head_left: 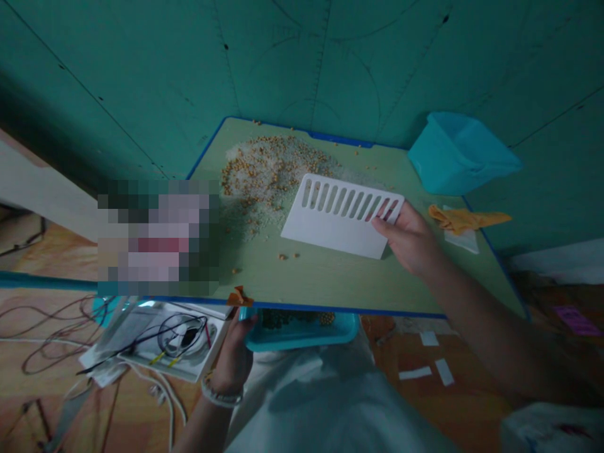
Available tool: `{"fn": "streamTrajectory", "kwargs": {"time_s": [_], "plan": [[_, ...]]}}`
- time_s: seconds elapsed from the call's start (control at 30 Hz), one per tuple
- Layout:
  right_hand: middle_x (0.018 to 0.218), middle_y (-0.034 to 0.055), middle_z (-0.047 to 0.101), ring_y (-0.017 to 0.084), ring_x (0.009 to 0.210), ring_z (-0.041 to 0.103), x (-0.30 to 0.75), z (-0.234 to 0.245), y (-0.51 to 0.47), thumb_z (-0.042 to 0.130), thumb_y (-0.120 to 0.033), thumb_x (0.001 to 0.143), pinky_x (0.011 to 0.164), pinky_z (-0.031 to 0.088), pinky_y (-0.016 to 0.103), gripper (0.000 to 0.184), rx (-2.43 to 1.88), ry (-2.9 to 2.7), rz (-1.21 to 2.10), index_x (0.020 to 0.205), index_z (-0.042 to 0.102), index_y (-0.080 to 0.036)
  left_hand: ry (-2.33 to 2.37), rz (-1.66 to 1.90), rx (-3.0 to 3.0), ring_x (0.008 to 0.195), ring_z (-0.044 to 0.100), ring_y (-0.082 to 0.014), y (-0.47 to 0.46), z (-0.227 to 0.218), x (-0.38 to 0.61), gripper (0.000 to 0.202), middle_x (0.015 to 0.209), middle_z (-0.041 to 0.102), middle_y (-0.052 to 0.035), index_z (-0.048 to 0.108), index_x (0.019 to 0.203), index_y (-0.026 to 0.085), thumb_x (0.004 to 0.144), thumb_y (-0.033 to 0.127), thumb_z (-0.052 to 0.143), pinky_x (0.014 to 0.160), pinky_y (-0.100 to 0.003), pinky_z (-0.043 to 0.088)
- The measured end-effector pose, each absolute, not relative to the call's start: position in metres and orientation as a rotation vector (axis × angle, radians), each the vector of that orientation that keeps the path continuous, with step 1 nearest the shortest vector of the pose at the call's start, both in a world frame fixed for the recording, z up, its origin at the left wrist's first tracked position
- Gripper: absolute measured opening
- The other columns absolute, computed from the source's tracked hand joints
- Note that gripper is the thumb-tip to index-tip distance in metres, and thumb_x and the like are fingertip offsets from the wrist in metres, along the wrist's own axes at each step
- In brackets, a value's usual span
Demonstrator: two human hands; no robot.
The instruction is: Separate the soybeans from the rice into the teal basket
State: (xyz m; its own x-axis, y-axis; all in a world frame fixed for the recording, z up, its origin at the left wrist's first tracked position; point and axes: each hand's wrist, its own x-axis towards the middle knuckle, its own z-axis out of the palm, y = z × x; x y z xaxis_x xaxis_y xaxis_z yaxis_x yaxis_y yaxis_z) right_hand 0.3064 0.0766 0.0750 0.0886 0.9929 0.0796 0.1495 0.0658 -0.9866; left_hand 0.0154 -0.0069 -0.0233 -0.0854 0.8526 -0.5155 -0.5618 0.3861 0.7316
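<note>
My right hand (408, 238) grips the right end of a white slotted scraper (335, 229), thumb on its face and fingers behind. The scraper is tilted over the table, just in front of a spread pile of yellow soybeans and white grains (264, 167). Below the table's front edge, my left hand (236, 346) is closed on the left end of a blue tray (302, 343). Dark bits and some yellow beans lie in that tray; the table edge hides its far side. A few loose beans (282, 257) rest on the tabletop near the scraper.
The pale green table (349, 283) has a blue rim and stands against a green wall. At its right are a blue bin (465, 157) and an orange cloth (465, 219). A blurred patch covers the left side. A white box (184, 340) with cables lies on the floor.
</note>
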Motion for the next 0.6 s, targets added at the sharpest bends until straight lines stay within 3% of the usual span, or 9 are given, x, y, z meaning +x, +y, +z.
{"fn": "streamTrajectory", "kwargs": {"time_s": [0.17,0.37,0.6], "plan": [[0.101,0.0017,0.067,0.023,0.102,0.061,0.300,0.071,0.073,0.071,-0.045,0.074,0.093,0.047,0.042,0.034,-1.327,-1.266,1.035,0.096,0.053,-0.027,1.089,1.208,0.329,0.112,0.061,-0.0375,-0.008,-0.024,0.014,0.042,0.108,0.076,-0.0057,0.075,0.098,0.021,0.056,0.025,0.081,0.086,-0.042,0.055],[0.093,0.0004,0.068,0.021,0.095,0.063,0.293,0.073,0.065,0.074,-0.041,0.073,0.092,0.048,0.040,0.033,-1.313,-1.223,1.128,0.096,0.056,-0.026,1.082,1.192,0.335,0.114,0.060,-0.0364,-0.010,-0.029,0.008,0.036,0.104,0.076,-0.0045,0.075,0.095,0.021,0.060,0.028,0.081,0.092,-0.044,0.051],[0.088,0.0006,0.067,0.019,0.086,0.062,0.288,0.075,0.059,0.073,-0.043,0.073,0.083,0.049,0.036,0.030,-1.344,-1.246,1.188,0.090,0.056,-0.025,1.087,1.187,0.357,0.115,0.059,-0.0373,-0.008,-0.027,0.010,0.034,0.104,0.076,-0.0051,0.076,0.090,0.021,0.058,0.030,0.081,0.089,-0.043,0.053]]}}
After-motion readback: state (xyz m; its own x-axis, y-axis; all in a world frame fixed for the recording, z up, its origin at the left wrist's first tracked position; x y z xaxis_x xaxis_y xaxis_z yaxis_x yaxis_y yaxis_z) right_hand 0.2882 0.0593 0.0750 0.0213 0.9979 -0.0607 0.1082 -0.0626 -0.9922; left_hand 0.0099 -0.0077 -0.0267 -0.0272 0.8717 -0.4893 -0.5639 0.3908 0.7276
